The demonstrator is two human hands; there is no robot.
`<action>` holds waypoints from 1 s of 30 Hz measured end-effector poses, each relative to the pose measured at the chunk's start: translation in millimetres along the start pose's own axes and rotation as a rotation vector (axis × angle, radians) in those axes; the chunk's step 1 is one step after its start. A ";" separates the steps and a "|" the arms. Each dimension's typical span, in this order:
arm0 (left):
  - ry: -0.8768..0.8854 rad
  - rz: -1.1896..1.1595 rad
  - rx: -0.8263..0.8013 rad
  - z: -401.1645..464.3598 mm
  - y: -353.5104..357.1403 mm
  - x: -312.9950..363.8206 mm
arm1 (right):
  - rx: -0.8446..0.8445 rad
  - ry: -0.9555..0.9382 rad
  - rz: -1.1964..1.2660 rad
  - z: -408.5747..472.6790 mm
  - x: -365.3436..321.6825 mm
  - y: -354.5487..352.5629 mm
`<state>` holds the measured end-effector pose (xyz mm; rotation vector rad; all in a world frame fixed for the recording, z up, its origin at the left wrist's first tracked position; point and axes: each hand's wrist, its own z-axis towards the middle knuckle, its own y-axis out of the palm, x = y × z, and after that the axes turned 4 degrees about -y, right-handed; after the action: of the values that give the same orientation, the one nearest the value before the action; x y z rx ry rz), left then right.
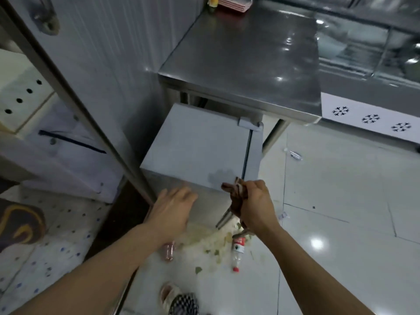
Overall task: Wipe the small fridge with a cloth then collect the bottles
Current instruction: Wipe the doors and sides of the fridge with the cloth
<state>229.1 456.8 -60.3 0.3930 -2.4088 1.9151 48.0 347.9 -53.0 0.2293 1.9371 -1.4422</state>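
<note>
The small grey fridge stands on the floor under a steel table, its flat top facing me with a damp patch near the front right corner. My right hand grips a bunched brown cloth at that corner. My left hand hovers open, fingers spread, over the fridge's front left edge. On the floor below lie two bottles: a clear one with a red label and red cap, and a pinkish one partly hidden by my left forearm.
A steel table overhangs the fridge's back. A slanted metal post runs down the left. Food scraps litter the tiled floor beside the bottles. My slippered foot is at the bottom. A freezer with snowflake marks stands right.
</note>
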 end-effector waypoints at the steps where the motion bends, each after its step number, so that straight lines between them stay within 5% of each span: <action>1: 0.017 0.006 -0.006 -3.0 2.4 3.5 | 0.022 0.019 0.014 -7.9 6.1 0.8; 18: 0.207 0.140 0.108 22.9 78.3 -20.1 | 0.466 0.102 0.098 -62.4 55.9 87.7; 25: 0.336 0.202 0.409 68.5 100.8 -46.6 | 0.708 -0.139 -0.091 -13.0 81.9 130.7; 30: 0.300 0.183 0.632 98.6 149.1 -51.2 | 0.825 -0.476 -0.529 21.5 136.1 152.4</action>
<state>258.1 401.4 -235.4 -0.1089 -1.6680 2.5700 36.2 349.1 -258.1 -0.2696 0.9689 -2.3378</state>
